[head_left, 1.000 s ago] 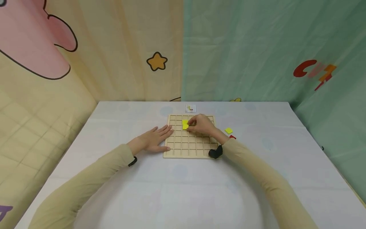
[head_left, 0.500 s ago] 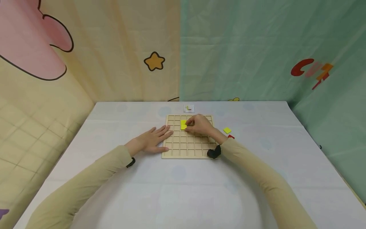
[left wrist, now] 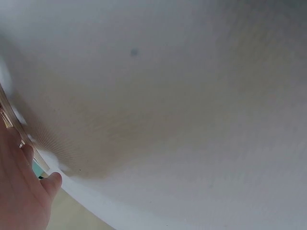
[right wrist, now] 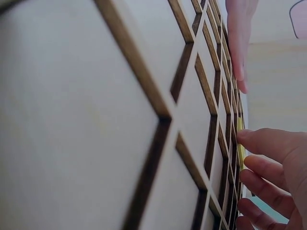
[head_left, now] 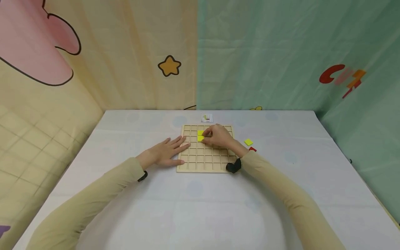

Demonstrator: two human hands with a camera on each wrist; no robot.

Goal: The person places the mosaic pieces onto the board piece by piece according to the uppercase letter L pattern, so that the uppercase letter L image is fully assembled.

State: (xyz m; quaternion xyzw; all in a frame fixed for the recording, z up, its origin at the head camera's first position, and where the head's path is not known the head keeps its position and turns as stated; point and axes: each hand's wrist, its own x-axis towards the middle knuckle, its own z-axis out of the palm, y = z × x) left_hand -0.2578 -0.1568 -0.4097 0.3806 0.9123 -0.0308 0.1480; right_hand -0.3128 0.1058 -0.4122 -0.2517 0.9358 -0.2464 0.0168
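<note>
Head view: left hand (head_left: 165,152) spread on edge of 1 board (head_left: 204,165); right hand (head_left: 219,136) pinches 1 of 3 yellow tiles (head_left: 200,138).

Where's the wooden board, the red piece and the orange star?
Wooden board (head_left: 200,151), head view: bare square near the middle.
Red piece (head_left: 252,149), head view: its visible part.
Orange star (head_left: 169,66), head view: its middle.

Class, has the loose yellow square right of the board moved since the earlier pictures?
No: in the head view, the yellow square shows no shift against the board.

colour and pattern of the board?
The board is pale wood with a square grid, best seen in the head view.
</note>
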